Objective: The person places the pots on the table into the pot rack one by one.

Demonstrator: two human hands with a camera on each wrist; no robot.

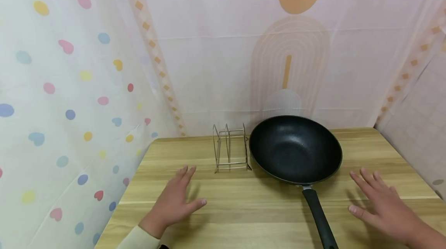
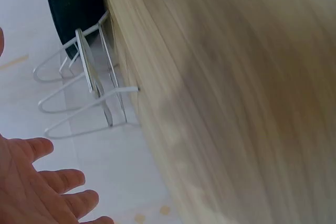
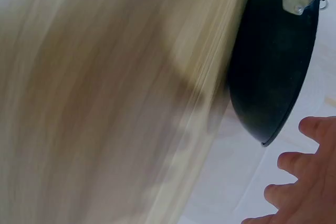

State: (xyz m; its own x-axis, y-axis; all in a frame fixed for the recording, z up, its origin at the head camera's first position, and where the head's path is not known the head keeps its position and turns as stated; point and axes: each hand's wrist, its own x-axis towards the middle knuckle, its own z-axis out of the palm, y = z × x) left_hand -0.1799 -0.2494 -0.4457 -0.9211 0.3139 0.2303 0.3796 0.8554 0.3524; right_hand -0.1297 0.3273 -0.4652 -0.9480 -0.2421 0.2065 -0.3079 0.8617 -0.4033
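A black wok (image 1: 294, 152) stands on the wooden table, its long black handle (image 1: 319, 218) pointing toward the front edge. Just left of it is a metal wire rack (image 1: 230, 163) with upright loops. My left hand (image 1: 174, 200) is over the table in front of and left of the rack, fingers spread and holding nothing. To the right of the wok, my right hand (image 1: 386, 206) is likewise spread and holds nothing. The left wrist view shows the rack (image 2: 94, 87) beyond my fingers; in the right wrist view the wok's outer side (image 3: 273, 61) is close by.
The wood-grain table (image 1: 216, 210) reaches back to a pale patterned curtain (image 1: 209, 67). A second curtain with colored dots and hearts (image 1: 69, 133) hangs along the left side. On the right is a pale tiled-looking surface (image 1: 418, 113).
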